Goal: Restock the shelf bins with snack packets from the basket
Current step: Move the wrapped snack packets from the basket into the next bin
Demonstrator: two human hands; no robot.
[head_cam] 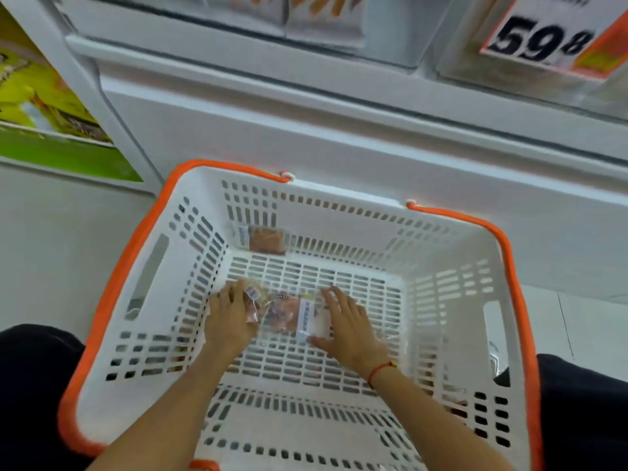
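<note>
A white slotted basket (pixel 452 300) with an orange rim and handles sits on the floor below me. Both my hands reach down to its bottom. My left hand (pixel 228 316) is closed around a clear snack packet (pixel 253 298) with a barcode label. My right hand (pixel 350 326) lies with fingers spread on the right end of another clear packet (pixel 289 317) holding orange-brown snacks and a white label. A third packet (pixel 263 239) leans against the basket's far wall. The shelf bins (pixel 323 18) above hold similar packets.
A white shelf base (pixel 339 130) stands directly behind the basket. A price sign reading 59.8 (pixel 540 39) hangs at the upper right. A green and yellow poster (pixel 44 107) is at the left. My dark-clad knees (pixel 30 385) flank the basket.
</note>
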